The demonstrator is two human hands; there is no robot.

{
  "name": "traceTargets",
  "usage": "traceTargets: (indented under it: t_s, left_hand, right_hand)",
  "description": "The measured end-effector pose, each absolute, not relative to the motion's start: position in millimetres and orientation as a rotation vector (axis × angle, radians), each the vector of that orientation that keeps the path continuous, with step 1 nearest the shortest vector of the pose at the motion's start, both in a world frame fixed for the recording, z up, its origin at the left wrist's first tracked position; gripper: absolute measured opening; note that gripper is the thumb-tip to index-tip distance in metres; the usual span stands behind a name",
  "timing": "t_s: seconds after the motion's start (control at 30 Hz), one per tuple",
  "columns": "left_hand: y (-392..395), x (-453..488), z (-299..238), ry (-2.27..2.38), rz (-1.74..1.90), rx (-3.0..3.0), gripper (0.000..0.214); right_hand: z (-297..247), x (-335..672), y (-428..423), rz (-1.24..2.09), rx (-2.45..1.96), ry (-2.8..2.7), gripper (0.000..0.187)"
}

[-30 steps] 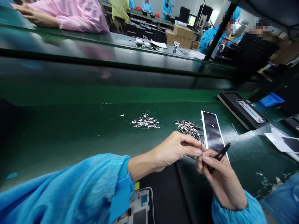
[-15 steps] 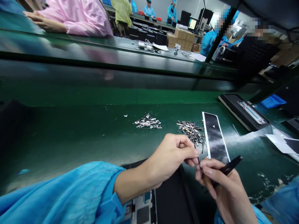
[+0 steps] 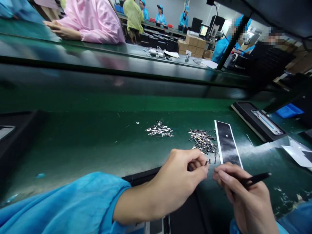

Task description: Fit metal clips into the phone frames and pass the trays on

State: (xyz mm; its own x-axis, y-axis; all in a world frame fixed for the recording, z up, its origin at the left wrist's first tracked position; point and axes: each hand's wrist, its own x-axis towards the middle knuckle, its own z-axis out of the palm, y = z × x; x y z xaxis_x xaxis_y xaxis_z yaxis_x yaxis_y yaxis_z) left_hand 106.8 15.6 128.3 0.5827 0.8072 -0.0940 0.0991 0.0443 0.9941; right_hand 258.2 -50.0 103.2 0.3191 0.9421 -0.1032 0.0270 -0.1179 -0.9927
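My left hand (image 3: pixel 180 178) is closed in a pinch, with a small dark flex cable (image 3: pixel 207 162) showing at its fingertips. To its right, my right hand (image 3: pixel 246 191) is closed around black tweezers (image 3: pixel 259 178), whose back end sticks out past the knuckles; their tips are hidden. A narrow gap separates the fingertips of both hands. Just beyond them lies a pile of small flex cables (image 3: pixel 203 140), and a second, lighter-looking pile (image 3: pixel 159 129) sits farther left. Beneath my left forearm is a black tray (image 3: pixel 180 214) with a partly hidden device inside.
A black sheet with white edges (image 3: pixel 227 143) lies right of the piles. Farther right are a black foam tray (image 3: pixel 258 122), white papers (image 3: pixel 296 155) and a blue bin (image 3: pixel 290 110). Another dark tray (image 3: pixel 21 139) stands at left. Across the bench, a person in pink (image 3: pixel 97 22) sits.
My hands have drawn apart; the strip that stretched between their fingers now shows only at my left fingertips. The view has shifted slightly, bringing more of the left tray in.
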Motion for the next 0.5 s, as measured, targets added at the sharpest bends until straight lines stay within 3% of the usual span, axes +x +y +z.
traceTargets:
  t_s: [0.37,0.5]
  left_hand:
    - [7,75,120,0.762,0.85,2.161,0.018]
    - [5,56,125,0.75,0.745,2.297,0.019]
  right_hand:
    - [114,240,-38,0.793,-1.375,-1.661,0.01]
    - [124,233,-36,0.737,-1.338,-1.812,0.009]
